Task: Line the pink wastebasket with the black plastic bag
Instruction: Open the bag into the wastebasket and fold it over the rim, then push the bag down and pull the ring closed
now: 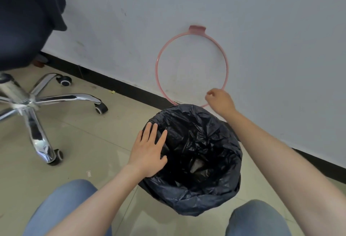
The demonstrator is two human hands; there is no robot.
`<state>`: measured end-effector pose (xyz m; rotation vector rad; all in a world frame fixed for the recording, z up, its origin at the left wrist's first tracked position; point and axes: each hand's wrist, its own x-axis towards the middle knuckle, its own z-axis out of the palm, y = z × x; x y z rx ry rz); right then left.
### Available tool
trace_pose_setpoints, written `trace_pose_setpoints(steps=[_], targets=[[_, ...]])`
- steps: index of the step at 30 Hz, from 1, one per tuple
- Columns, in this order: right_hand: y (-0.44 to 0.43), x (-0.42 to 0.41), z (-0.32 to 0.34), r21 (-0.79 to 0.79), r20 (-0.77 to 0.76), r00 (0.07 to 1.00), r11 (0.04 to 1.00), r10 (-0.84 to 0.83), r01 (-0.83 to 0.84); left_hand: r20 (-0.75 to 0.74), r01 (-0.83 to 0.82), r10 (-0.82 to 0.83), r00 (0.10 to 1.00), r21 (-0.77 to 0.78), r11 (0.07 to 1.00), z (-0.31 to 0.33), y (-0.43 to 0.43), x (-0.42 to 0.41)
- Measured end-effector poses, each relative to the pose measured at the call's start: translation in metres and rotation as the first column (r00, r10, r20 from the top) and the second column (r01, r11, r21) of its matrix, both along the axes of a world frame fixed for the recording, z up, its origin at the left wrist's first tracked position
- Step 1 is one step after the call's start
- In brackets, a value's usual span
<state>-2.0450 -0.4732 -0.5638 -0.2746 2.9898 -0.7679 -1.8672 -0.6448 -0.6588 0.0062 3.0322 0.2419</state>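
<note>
Two knees in blue jeans [61,207] are seen at the near edge, spread either side of the wastebasket. The black plastic bag [196,160] is draped over the wastebasket's rim and hides it entirely; no pink body is visible. It stands on the tiled floor [84,142], just near of the wall. The left hand [149,151] is laid flat on the bag's left edge, fingers spread and extended. The right arm is stretched far, and the right hand [220,100] is curled, fingertips pinched on the lower right arc of the pink ring [158,61], which is leaned against the wall [262,29]. An office chair [28,95] is at far left.
</note>
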Motion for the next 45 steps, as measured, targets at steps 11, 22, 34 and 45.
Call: trace_pose_setpoints(steps=[11,22,34,45], targets=[[0.000,-0.050,-0.013,-0.651,0.364,0.898,0.623,-0.246,0.434,-0.011,0.005,-0.005,1.000,-0.010,1.000,-0.002,-0.001,0.000],[0.047,-0.032,0.031,-0.836,0.264,0.945,0.444,-0.191,0.323,-0.031,-0.024,0.025,0.999,0.031,0.999,0.000,0.000,0.001],[0.088,0.103,0.035,-0.532,0.008,0.999,0.846,0.053,-0.041,0.079,-0.135,0.394,0.916,0.984,0.118,0.010,-0.002,0.009],[0.065,0.220,-0.052,0.602,0.034,0.790,0.619,0.612,-0.505,0.150,-0.195,0.340,0.928,0.976,0.101,0.013,-0.009,0.006]])
